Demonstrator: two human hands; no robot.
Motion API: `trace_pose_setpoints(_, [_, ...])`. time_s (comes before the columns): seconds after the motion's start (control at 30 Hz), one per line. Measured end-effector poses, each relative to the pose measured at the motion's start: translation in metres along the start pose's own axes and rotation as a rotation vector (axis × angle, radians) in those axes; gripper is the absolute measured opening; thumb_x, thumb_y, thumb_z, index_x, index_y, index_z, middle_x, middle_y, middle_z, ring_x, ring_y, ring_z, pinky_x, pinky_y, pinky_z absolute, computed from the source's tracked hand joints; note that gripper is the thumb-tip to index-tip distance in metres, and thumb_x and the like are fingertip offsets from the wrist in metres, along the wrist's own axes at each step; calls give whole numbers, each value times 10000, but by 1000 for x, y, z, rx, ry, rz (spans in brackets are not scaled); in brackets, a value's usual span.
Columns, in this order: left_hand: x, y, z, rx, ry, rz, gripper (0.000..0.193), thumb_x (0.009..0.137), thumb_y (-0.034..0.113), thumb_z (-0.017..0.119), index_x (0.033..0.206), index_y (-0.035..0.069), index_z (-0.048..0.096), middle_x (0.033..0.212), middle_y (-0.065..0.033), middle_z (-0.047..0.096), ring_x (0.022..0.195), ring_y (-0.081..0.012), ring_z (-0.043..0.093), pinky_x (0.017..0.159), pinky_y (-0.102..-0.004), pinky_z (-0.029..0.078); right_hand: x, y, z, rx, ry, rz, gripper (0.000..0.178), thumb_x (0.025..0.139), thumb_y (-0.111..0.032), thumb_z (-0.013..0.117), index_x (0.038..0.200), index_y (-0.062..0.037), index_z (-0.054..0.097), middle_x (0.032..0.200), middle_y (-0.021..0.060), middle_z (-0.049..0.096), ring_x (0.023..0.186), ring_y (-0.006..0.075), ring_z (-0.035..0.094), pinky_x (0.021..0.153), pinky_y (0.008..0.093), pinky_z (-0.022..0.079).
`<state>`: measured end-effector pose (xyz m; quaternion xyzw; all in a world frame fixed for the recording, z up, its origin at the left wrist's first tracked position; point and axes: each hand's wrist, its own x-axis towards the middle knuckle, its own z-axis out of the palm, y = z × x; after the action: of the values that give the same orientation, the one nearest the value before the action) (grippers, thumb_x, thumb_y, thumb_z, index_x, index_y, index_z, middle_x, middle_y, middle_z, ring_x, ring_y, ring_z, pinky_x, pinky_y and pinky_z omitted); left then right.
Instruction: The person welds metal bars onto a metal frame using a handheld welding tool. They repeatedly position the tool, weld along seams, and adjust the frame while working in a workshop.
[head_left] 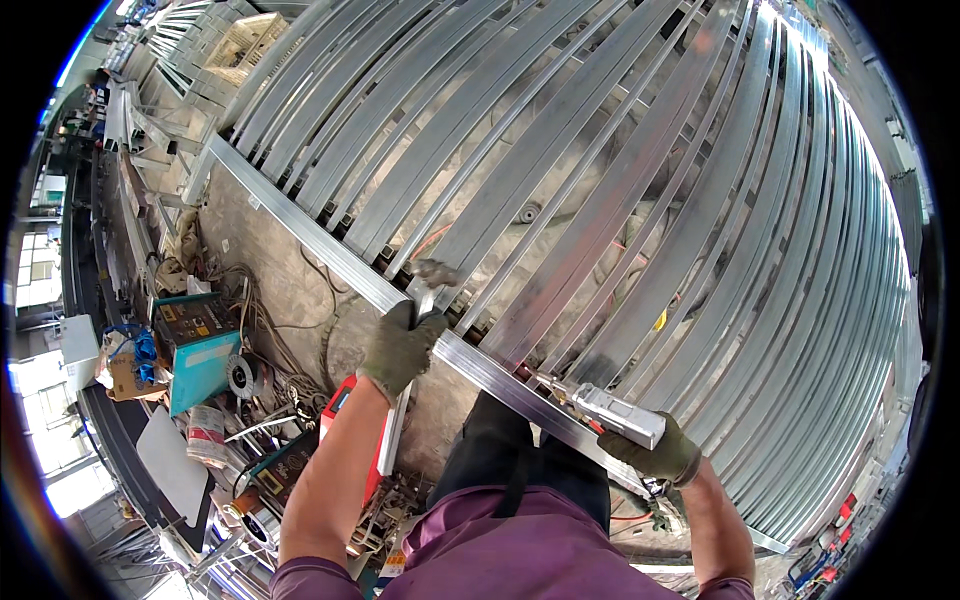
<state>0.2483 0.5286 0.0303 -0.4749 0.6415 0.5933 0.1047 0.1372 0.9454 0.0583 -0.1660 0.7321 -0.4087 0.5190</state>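
Note:
Before me lies a large frame of parallel galvanized metal bars (540, 190), joined along the near side to a long metal rail (310, 236). My left hand (403, 348), in a dark green work glove, is closed round a hammer (434, 277); its head is blurred and hangs over the bar ends just beyond the rail. In my gloved right hand (660, 452) is a silver, boxy welding gun (618, 415). Its thin nozzle points left toward a bar end at the rail. The fingers under the gun's body are partly hidden.
Left of me stand a teal-sided machine (203, 370), a wire spool (240, 375) and tangled cables (270, 335). A red case (340, 405) sits close by my left forearm. Hoses lie on the floor beneath the bars. A crate (243, 47) stands at the far left.

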Motion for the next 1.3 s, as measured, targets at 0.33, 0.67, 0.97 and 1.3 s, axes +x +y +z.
trace_pose_setpoints(0.33, [-63,-88,11,-225,147,-79,202,1095,254,752,1026,90,655,731,20,596,573,-83,546,482,-295,442,-11,17,-22,98,-49,108,401,1015,-266,889,1343,-57,794,1119,43,845,1011,102,744,902,302,609])
trace_pose_setpoints(0.67, [-58,-55,89,211,-41,79,355,1157,409,637,1087,63,681,758,-9,609,624,-88,566,544,-299,469,-9,34,-32,193,-131,54,459,1009,-199,886,1413,-37,742,1249,72,827,1137,129,751,997,300,604])
trace_pose_setpoints(0.97, [-50,-30,123,145,-259,-243,435,1155,498,631,1114,78,737,698,-14,598,504,-116,544,473,-319,469,9,26,-44,146,-227,5,476,1043,-161,829,1477,-30,683,1375,92,783,1247,168,734,1084,324,603])
trace_pose_setpoints(1.3, [-56,-14,124,204,-230,-303,411,1147,482,650,1123,86,757,675,-14,596,494,-111,546,470,-315,471,29,21,-44,280,-439,149,503,1209,-273,463,1596,44,507,1512,298,596,1385,418,653,1206,494,591])
